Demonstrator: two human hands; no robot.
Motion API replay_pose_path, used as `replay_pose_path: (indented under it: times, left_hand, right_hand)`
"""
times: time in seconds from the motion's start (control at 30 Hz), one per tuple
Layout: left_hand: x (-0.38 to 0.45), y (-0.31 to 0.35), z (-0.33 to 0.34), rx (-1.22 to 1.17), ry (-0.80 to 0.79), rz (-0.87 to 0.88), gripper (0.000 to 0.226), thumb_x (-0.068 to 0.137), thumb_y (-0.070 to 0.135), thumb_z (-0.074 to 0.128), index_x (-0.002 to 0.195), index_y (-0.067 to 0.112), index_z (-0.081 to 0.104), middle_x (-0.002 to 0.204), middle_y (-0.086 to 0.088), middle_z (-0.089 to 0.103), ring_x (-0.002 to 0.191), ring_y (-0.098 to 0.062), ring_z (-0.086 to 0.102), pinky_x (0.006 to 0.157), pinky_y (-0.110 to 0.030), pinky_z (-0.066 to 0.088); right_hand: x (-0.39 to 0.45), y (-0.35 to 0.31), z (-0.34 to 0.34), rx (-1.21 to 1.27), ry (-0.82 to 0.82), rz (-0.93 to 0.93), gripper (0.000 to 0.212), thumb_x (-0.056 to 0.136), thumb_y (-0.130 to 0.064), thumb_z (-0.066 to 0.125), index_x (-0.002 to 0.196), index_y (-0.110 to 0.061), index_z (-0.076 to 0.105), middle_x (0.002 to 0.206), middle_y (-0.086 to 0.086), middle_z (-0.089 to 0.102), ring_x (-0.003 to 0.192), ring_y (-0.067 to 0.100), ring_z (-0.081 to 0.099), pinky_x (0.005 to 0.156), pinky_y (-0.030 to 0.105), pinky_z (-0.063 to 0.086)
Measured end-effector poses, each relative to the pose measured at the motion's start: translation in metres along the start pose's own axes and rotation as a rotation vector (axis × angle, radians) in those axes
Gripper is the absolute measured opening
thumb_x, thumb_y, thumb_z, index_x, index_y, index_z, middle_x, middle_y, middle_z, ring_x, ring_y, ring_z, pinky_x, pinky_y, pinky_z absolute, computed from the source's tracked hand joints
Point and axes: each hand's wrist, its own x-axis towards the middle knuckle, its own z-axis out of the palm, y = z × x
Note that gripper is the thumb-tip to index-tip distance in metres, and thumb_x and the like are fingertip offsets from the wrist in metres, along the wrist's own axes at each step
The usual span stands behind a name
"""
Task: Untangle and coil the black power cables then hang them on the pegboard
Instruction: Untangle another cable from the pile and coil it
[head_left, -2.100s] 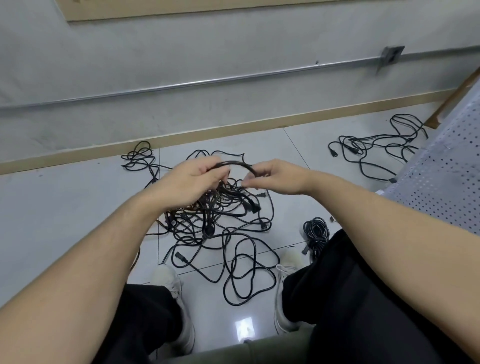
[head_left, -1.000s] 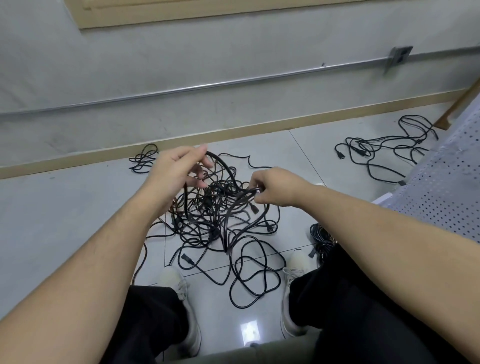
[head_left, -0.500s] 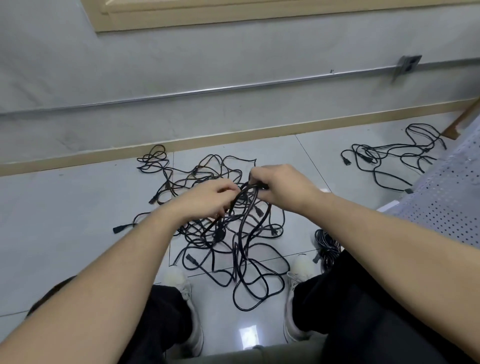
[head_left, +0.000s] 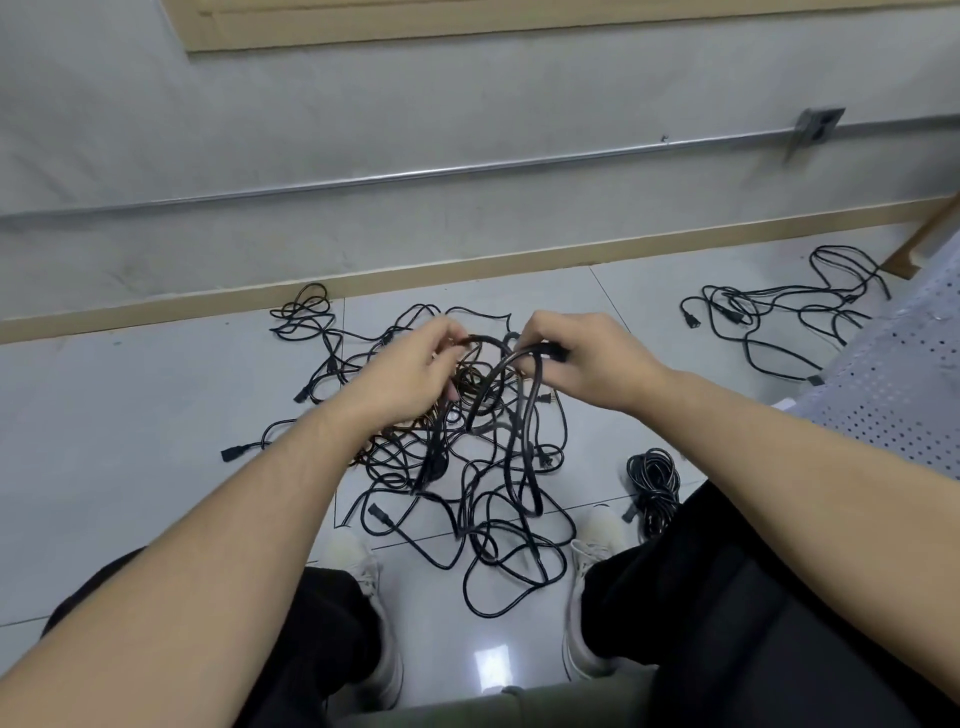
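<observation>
The left hand (head_left: 410, 371) and the right hand (head_left: 582, 358) are each gripping loops of black cable (head_left: 498, 358), holding them up over the big tangle (head_left: 467, 467) on the floor (head_left: 156, 415). A coiled cable (head_left: 653, 478) is lying by the right shoe (head_left: 597, 535).

Black power cables (head_left: 467, 467) lying in big tangled heap on white tile floor, between two shoes. Several strands hanging lifted above heap, forming arch at top, ends drooping down into pile. One coiled cable (head_left: 653, 480) lying just right of heap. Second loose tangle (head_left: 779, 317) lying well apart, far right, near perforated pegboard (head_left: 893, 374).
</observation>
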Motion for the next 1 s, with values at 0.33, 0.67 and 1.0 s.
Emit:
replay_pose_path:
  times: [0.33, 0.67, 1.0]
  left_hand:
    - [-0.002, -0.014, -0.044, -0.271, 0.099, -0.220, 0.020, 0.098, 0.022, 0.056, 0.097, 0.040, 0.066, 0.073, 0.001, 0.041, 0.056, -0.015, 0.035, 0.048, -0.026, 0.033]
    - [-0.002, 0.003, -0.035, -0.494, 0.416, -0.162, 0.022, 0.100, 0.035, 0.064, 0.079, 0.030, 0.068, 0.063, 0.008, 0.039, 0.051, -0.007, 0.031, 0.045, -0.019, 0.032]
    - [-0.002, 0.009, -0.041, -0.786, 0.519, -0.166, 0.019, 0.104, 0.034, 0.059, 0.086, 0.026, 0.062, 0.067, 0.005, 0.040, 0.047, -0.006, 0.026, 0.042, -0.017, 0.024]
  right_hand:
    - [0.001, 0.036, -0.009, -0.458, -0.335, 0.461, 0.019, 0.098, -0.041, 0.059, 0.110, -0.025, 0.058, 0.106, 0.004, 0.068, 0.096, 0.030, 0.060, 0.074, 0.034, 0.047]
    - [0.004, 0.033, 0.003, -0.296, -0.643, 0.383, 0.040, 0.100, -0.031, 0.057, 0.138, -0.044, 0.059, 0.124, -0.008, 0.066, 0.113, 0.017, 0.057, 0.096, 0.030, 0.045]
    - [0.005, 0.030, 0.012, -0.236, -0.696, 0.613, 0.023, 0.102, -0.041, 0.053, 0.116, -0.027, 0.065, 0.068, -0.004, 0.072, 0.063, 0.011, 0.066, 0.084, 0.029, 0.054]
